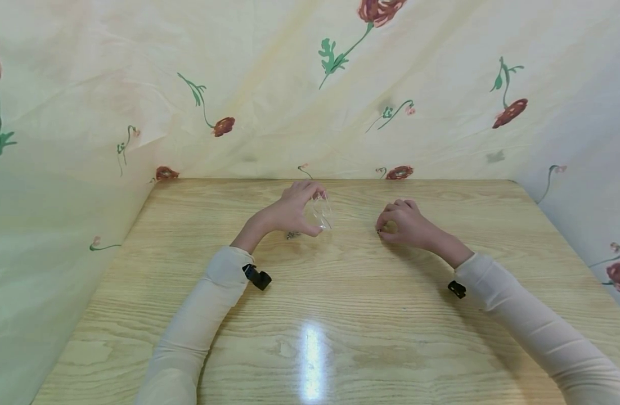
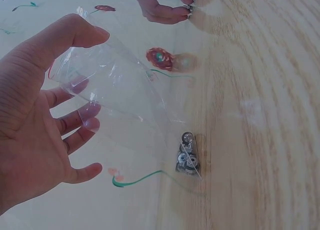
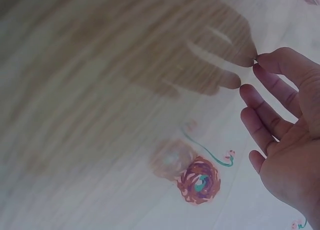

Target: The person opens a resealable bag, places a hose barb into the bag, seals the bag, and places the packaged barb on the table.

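Note:
My left hand (image 1: 295, 211) holds a clear plastic bag (image 1: 320, 212) between thumb and fingers, raised over the table. The bag (image 2: 117, 85) is crinkled and see-through, with a red line along one edge in the left wrist view. Below that hand lies a small cluster of shiny metal pieces (image 2: 187, 155), round and silver with dark parts. To the right, my right hand (image 1: 403, 223) is low over the tabletop, thumb and index finger pinching a tiny metal piece (image 2: 189, 9). Fingertips mostly cover this piece in the right wrist view; its exact kind cannot be told.
A glossy wood-grain table (image 1: 350, 320) carries both arms' shadows and a bright light reflection. Flower-printed cloth (image 1: 269, 84) hangs behind it and along both sides. Each sleeve cuff has a black strap (image 1: 257, 277) at the wrist.

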`<act>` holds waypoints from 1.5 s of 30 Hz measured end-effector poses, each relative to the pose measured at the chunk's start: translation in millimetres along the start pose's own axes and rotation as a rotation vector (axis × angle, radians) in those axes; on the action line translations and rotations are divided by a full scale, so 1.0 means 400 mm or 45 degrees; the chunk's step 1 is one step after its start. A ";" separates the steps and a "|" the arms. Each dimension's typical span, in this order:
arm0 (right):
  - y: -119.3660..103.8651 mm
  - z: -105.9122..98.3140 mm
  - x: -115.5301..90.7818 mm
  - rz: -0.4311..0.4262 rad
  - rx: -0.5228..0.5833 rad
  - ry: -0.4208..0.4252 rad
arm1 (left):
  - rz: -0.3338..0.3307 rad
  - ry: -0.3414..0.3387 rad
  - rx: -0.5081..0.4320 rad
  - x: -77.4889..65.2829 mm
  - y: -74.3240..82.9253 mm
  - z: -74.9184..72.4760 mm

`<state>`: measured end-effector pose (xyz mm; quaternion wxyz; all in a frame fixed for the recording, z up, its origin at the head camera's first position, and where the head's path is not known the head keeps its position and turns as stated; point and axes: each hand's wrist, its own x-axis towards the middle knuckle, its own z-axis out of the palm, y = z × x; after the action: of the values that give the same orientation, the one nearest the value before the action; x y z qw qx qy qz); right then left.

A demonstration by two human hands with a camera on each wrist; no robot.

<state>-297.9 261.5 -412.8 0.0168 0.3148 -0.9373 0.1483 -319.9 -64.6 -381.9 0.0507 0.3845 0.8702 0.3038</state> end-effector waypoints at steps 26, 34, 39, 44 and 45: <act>-0.001 0.008 0.000 -0.014 0.000 0.030 | -0.036 -0.008 -0.015 0.000 0.001 0.001; -0.007 0.009 0.001 -0.024 -0.004 0.040 | -0.042 -0.010 -0.020 -0.001 0.002 0.001; -0.007 0.011 0.001 -0.034 -0.028 0.055 | -0.041 -0.009 -0.022 0.000 0.000 0.001; -0.011 0.011 0.003 -0.063 -0.021 0.078 | -0.027 -0.004 -0.016 0.002 -0.001 0.002; -0.011 0.011 0.003 -0.067 -0.016 0.082 | -0.025 -0.003 -0.017 0.002 -0.001 0.002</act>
<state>-296.0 255.9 -415.7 0.0527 0.3344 -0.9286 0.1520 -320.5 -63.8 -382.7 0.0574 0.3762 0.8717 0.3087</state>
